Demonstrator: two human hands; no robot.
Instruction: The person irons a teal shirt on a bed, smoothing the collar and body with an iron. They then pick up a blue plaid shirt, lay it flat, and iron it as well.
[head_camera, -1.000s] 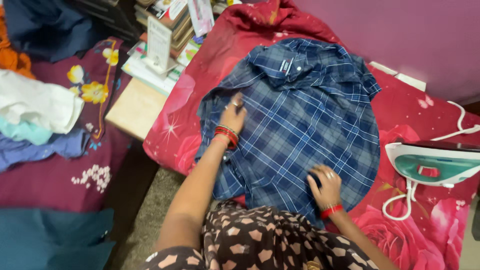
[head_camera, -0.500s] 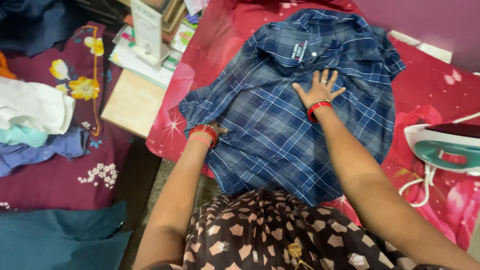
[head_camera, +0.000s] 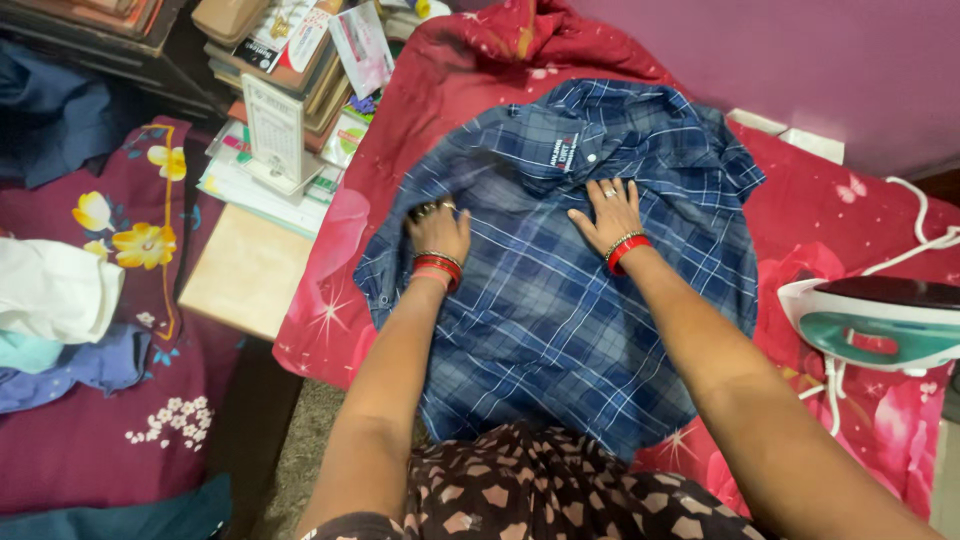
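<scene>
We press both hands on the shirt (head_camera: 560, 290), which lies spread on the red cloth (head_camera: 830, 215). Our left hand (head_camera: 438, 228) sits at 10 o'clock of the shirt's middle, fingers curled on the fabric, gripping nothing that we can see; our right hand (head_camera: 606, 213) lies flat and open at 12 o'clock, below the collar. The iron (head_camera: 880, 322) stands at 3 o'clock, well apart.

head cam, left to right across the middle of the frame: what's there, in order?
Folded clothes pile → floral maroon cloth → tan board → left hand on the blue plaid shirt → right hand, also on the shirt → white and teal iron.
</scene>
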